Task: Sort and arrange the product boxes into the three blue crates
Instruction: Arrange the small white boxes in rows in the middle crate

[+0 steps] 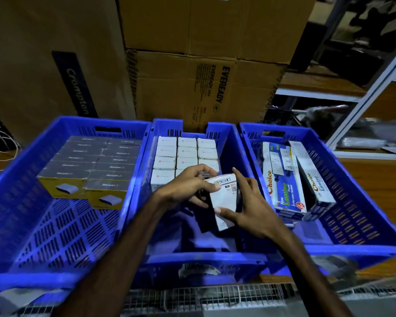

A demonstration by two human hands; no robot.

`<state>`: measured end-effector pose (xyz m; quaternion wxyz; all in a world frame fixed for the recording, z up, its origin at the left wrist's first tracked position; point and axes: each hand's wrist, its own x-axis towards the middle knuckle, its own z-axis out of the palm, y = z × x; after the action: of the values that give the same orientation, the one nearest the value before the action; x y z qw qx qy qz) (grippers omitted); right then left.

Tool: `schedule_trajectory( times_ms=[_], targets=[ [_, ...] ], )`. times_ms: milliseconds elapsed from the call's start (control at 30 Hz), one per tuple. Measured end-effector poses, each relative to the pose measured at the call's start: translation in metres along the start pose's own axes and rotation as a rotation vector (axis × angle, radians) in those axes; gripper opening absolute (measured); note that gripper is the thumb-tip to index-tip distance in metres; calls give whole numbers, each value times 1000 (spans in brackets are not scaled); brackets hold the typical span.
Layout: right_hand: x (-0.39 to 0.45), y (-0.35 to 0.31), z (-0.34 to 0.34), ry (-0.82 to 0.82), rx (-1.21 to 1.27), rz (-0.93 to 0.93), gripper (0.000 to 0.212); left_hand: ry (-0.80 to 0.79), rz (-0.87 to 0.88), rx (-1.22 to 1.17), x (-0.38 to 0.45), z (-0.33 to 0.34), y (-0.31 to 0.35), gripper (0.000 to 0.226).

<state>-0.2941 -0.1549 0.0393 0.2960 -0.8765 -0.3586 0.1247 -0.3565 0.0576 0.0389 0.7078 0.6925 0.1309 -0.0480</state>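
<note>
The held white box [224, 200] reads PORTRONICS, long boxes [281, 179] Choice Lumino, cartons [206, 88] EVEREADY and Crompton.

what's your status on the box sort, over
Both hands, left hand and right hand, grip white Portronics box over middle crate. White boxes fill its far end. Nothing in the way.

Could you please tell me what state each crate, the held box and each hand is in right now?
Left crate: partly filled, grey-topped yellow boxes in two rows at the far end.
Middle crate: white boxes packed in rows at the far end.
Right crate: long extension-socket boxes leaning together.
Portronics box: held above the middle crate, tilted.
Left hand: gripping the box.
Right hand: gripping the box.
</note>
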Motion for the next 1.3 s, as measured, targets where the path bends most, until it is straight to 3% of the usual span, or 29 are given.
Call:
schedule_trajectory(
  times_ms=[233,367,467,633,767,867,933,1033,1133,1300],
  targets=[
    [-5,-12,6,171,-11,51,124,143,-52,-98,5,20,16,37],
    [-2,-14,8,245,-38,23,111,319,-80,-109,7,24,18,56],
    [7,-9,10,205,212,4,84,370,-59,-64,4,23,20,58],
    [19,-14,-1,-23,991,189,38,461,16,-116,-8,13,18,62],
    [20,-16,0,-187,1324,317,40,245,134,-354,-14,14,17,61],
    [24,-13,5,-180,1492,403,49,249,210,-308,-13,10,14,35],
    [26,-10,4,-165,1532,407,52,252,213,-251,-9,4,12,32],
    [27,-12,-3,-98,1416,395,34,265,211,-123,-1,-8,17,49],
    [33,-3,-5,217,1012,287,22,275,213,134,8,-18,25,57],
    [15,7,-21,497,392,10,31,212,167,458,30,-10,39,58]
  ],
)
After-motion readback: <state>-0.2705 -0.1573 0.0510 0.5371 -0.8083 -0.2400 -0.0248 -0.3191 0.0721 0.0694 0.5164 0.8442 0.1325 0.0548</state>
